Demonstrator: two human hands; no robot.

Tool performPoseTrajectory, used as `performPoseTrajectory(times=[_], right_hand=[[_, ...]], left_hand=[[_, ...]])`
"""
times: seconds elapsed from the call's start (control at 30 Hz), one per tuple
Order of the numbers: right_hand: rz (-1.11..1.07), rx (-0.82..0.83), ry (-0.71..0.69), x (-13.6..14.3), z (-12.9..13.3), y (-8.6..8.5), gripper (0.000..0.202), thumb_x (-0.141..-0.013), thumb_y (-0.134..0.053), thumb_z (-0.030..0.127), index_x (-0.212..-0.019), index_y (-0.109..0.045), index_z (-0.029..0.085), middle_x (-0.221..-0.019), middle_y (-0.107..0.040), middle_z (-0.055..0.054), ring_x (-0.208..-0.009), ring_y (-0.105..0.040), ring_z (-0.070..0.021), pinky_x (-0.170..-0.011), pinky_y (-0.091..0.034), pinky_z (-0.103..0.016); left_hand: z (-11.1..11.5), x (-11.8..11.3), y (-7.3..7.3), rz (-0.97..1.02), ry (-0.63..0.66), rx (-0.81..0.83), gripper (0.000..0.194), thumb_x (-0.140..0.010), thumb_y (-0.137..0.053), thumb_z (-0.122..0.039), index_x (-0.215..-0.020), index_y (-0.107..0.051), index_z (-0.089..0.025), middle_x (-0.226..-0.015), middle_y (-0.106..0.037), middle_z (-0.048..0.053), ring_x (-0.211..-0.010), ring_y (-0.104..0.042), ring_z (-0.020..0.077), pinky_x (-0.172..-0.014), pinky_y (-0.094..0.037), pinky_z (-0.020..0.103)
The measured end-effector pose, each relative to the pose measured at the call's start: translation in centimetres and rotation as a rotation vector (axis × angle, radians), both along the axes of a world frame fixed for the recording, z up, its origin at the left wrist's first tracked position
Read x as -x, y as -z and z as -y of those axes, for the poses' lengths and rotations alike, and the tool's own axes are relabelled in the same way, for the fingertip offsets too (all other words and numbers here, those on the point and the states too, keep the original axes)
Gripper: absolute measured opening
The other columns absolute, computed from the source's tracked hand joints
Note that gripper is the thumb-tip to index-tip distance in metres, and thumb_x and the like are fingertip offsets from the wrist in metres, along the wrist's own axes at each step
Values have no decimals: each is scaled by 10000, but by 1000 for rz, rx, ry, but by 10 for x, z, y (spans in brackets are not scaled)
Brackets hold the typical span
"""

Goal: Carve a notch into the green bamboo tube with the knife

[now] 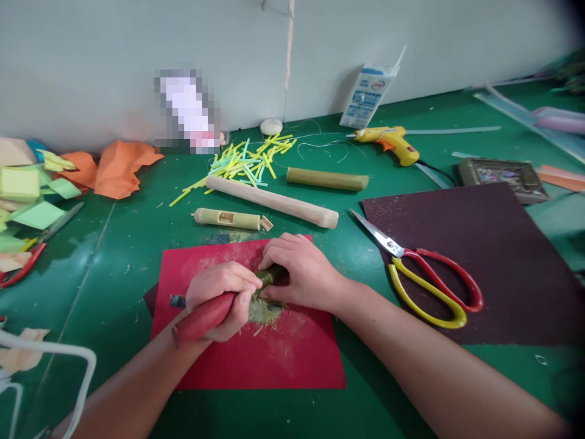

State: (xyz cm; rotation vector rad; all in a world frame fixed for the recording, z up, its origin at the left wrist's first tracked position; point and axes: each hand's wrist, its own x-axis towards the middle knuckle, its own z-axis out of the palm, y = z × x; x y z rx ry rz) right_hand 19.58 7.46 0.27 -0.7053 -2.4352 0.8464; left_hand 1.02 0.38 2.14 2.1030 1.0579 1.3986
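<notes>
My left hand (223,292) is wrapped round a carving tool with a thick red handle (205,320); the fingers hide its working end. That end meets a green bamboo piece (270,278), which my right hand (301,268) grips and presses down from the other side. Thin shavings (267,320) and pale dust lie just below the bamboo. Under both hands is a red sheet (292,366). Behind it rest a short bamboo tube with a cut-out window (228,218), a pale wooden stick (274,201) and another bamboo length (326,178).
Scissors with red and yellow handles (411,262) lie open on a dark board (516,262) at right. Farther back are a yellow glue gun (388,143), a carton (369,94) and yellow-green strips (247,161). Coloured paper (123,167) piles up left, near a white metal frame (86,366).
</notes>
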Motion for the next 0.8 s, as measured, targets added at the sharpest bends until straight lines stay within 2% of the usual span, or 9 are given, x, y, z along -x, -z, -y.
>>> performPoseTrajectory(times=[0.2, 0.4, 0.6, 0.8], right_hand=[[12, 9, 14, 0, 0, -1, 294, -650, -822, 282, -831, -615, 181, -867, -662, -6, -841, -564, -180, -723, -345, -305], [7, 6, 11, 0, 0, -1, 310, -650, -833, 308, -826, -616, 173, -843, -664, -1, -831, -571, -178, -729, -355, -312], [8, -3, 13, -1, -2, 1, 316, -657, -828, 328, -838, -624, 169, -852, -661, -6, -825, -562, -178, -730, -363, -317], [-10, -24, 15, -1, -2, 2, 313, -650, -831, 317, -831, -624, 167, -848, -655, 0, -818, -554, -166, -731, -354, -310]], left_hand=[[3, 3, 7, 14, 3, -51, 119, -761, -567, -61, -778, -593, -176, -706, -686, 11, -603, -669, 134, -574, -570, 260], [7, 9, 15, 74, -68, -104, 133, -796, -548, -71, -843, -624, -170, -771, -707, 31, -695, -699, 161, -672, -597, 314], [2, 9, 12, 52, 0, -50, 154, -771, -572, -76, -872, -650, -163, -828, -725, 49, -735, -704, 175, -678, -600, 323], [2, 10, 20, 121, -21, -80, 92, -793, -572, -113, -821, -644, -163, -776, -708, 42, -690, -689, 165, -658, -591, 321]])
